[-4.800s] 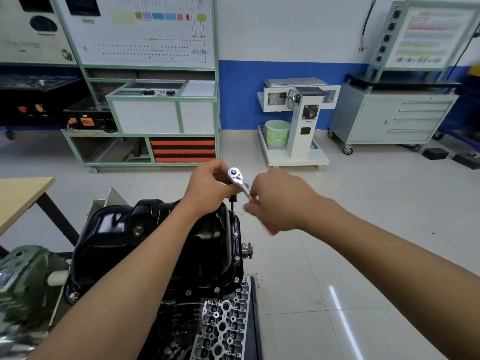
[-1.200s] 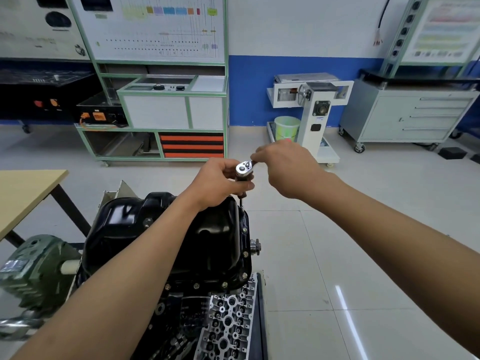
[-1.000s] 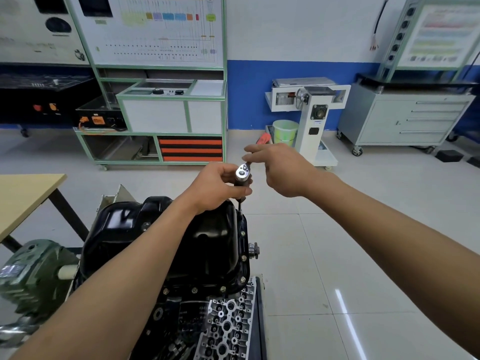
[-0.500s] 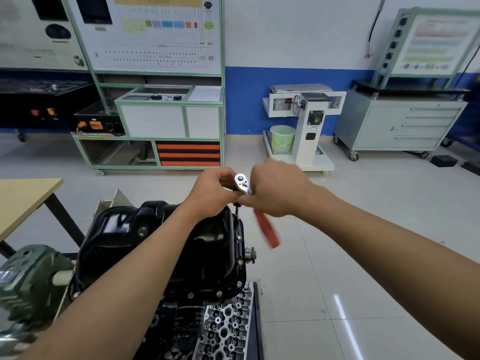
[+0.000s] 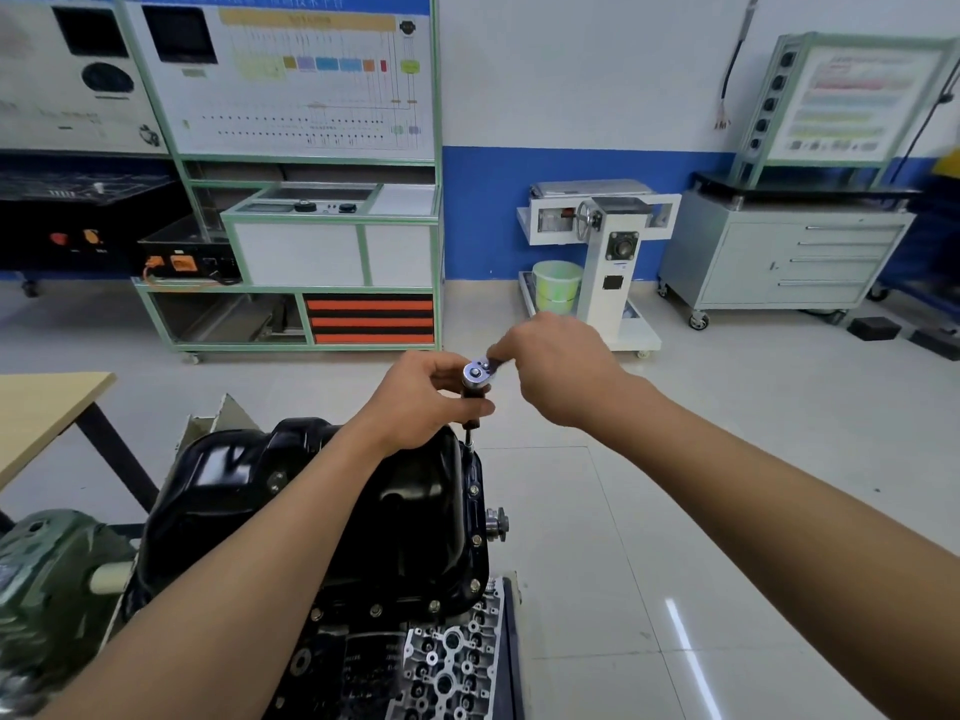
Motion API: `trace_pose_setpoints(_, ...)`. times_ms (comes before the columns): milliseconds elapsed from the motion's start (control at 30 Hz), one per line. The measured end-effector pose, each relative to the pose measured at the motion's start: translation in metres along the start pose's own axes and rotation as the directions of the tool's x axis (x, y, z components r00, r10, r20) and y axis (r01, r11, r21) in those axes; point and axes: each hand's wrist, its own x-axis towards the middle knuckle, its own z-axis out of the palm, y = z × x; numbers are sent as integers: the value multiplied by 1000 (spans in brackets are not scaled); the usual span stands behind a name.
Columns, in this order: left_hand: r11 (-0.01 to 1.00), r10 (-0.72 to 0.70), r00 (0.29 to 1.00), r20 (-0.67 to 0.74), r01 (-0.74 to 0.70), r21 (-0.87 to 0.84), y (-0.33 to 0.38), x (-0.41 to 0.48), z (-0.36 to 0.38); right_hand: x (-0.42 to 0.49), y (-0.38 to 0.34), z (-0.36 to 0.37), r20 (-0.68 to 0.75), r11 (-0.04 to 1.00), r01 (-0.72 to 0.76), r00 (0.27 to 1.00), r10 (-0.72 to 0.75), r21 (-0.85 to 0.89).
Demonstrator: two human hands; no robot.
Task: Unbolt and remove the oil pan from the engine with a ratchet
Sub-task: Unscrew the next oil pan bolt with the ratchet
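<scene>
Loosening a far-edge flange bolt: left hand (image 5: 426,402) pinches the ratchet (image 5: 475,372) below its head, right hand (image 5: 561,371) grips the hidden handle. Meanwhile the oil pan (image 5: 311,511) sits on the upturned engine (image 5: 447,667), near bolts in place; next, probably a handle swing.

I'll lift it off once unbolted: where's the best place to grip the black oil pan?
Probably the oil pan by its flat bolt flange, hooked under at opposite sides, coming from above: the glossy body is rounded with no edge, while the flange juts out as a lip.
</scene>
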Motion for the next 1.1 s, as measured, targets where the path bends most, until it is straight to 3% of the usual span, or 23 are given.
trace_pose_setpoints(167, 1000, -3, 1000, 31, 3, 11, 1, -1, -3, 8, 8, 10, 16, 959, 145, 988, -153, 243)
trace_pose_setpoints(300, 1000, 14, 1000, -11, -14, 19, 0, -1, -1, 8, 11, 12, 19, 932, 147, 987, -162, 332)
trace_pose_setpoints(400, 1000, 28, 999, -33, -28, 8, -1, -1, 1, 1, 4, 9, -15, 972, 112, 994, -112, 207)
trace_pose_setpoints(533, 999, 51, 999, -14, -51, 19, -2, -1, 3, -12, -12, -2, -52, 997, -71, 996, 72, 28)
trace_pose_setpoints(700, 999, 28, 1000, -9, -28, 20, -2, 0, 2, -24, -31, 2, 70, 950, -143, 989, 128, 278)
trace_pose_setpoints(767, 998, 35, 999, -8, -35, 45, -2, -1, 2, -22, -31, -1, 77, 939, -165, 986, 148, 303)
trace_pose_setpoints(900, 998, 32, 999, 2, -32, 62, -3, -1, 1, -16, -22, -9, 98, 948, -139, 988, 115, 288)
trace_pose_setpoints(1033, 991, 12, 998, 54, -19, 132, -1, -1, -2, -10, -13, -4, 8, 998, -23, 1000, 22, 62)
trace_pose_setpoints(1100, 989, 22, 997, 72, -32, 146, 0, -1, -3, -4, -6, -1, -19, 996, 47, 999, -45, 74)
